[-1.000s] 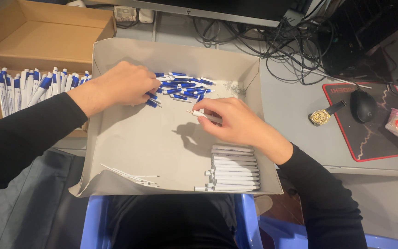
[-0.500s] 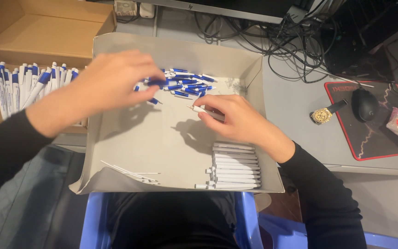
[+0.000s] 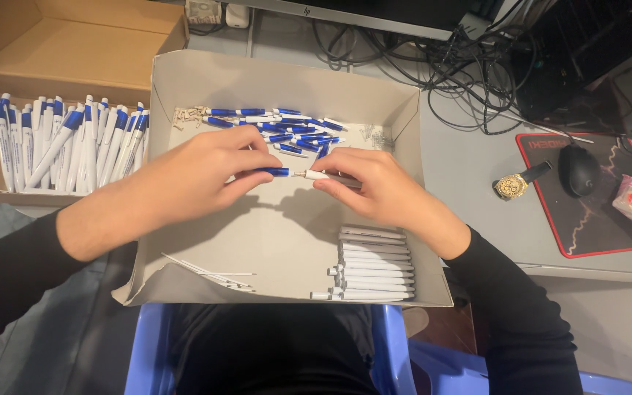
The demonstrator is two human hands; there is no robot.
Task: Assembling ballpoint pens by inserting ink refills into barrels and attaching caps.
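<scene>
My left hand [image 3: 192,179] pinches a blue pen part [image 3: 276,172], my right hand [image 3: 374,186] grips a white barrel [image 3: 327,175]; the tips meet, maybe touching, over the grey tray [image 3: 287,80]. Loose blue parts [image 3: 279,124] lie behind, white barrels [image 3: 374,267] stacked near right.

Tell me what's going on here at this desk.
A person is fitting pen parts together over a shallow cardboard tray. The left hand holds a blue pen piece up to the white barrel in the right hand. Loose blue pieces and stacked white barrels lie in the tray.
</scene>
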